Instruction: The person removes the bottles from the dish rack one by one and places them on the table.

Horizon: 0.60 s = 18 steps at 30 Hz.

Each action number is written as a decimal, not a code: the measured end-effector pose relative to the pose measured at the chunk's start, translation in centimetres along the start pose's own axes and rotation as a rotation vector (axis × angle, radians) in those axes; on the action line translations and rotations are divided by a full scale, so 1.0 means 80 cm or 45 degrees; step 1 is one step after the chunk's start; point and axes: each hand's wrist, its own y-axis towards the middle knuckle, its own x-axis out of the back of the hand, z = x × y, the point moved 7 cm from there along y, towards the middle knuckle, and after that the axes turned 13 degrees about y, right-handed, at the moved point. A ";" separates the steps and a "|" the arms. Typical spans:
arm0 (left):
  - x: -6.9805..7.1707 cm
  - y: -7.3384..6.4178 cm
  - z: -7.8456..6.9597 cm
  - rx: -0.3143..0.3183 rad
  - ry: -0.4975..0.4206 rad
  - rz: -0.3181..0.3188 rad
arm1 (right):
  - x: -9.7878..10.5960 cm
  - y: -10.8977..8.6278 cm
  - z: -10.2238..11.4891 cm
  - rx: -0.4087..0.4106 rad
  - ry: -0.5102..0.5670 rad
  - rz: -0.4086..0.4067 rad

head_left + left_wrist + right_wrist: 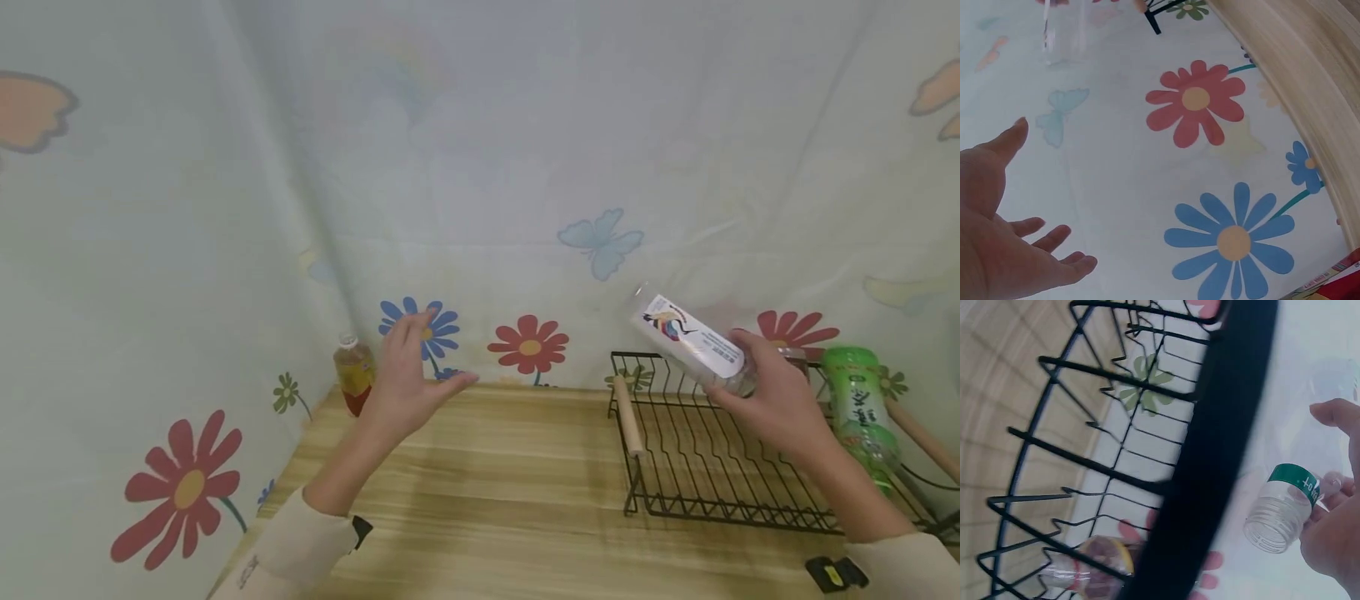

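Note:
My right hand [780, 400] grips a clear plastic bottle [693, 342] with a white printed label, tilted above the wire dish rack [697, 450]. In the right wrist view, the bottle's uncapped screw neck [1275, 515] sticks out past the fingers, below a green band. To the left, the other hand [401, 375] is raised over the table with thumb and fingers spread and nothing between them. The left wrist view shows that hand [1010, 231] with its palm bare. Part of the held bottle is hidden by the right fingers.
A bottle with yellow and red colouring [354, 375] stands in the back left corner. Green bottles [855, 392] sit at the rack's right side, near a wooden handle [926, 437]. The wooden table [480, 483] meets a flower-printed curtain [480, 167] behind.

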 end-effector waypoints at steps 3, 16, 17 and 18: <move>0.001 0.000 -0.016 -0.035 -0.014 0.044 | -0.002 0.002 0.018 0.084 -0.007 0.031; 0.000 0.004 -0.076 -0.299 -0.107 0.115 | -0.018 0.005 0.078 0.286 -0.009 0.160; 0.001 0.005 -0.079 -0.313 -0.103 0.112 | -0.019 0.005 0.081 0.297 -0.018 0.167; 0.001 0.006 -0.081 -0.329 -0.095 0.110 | -0.020 0.005 0.084 0.303 -0.020 0.174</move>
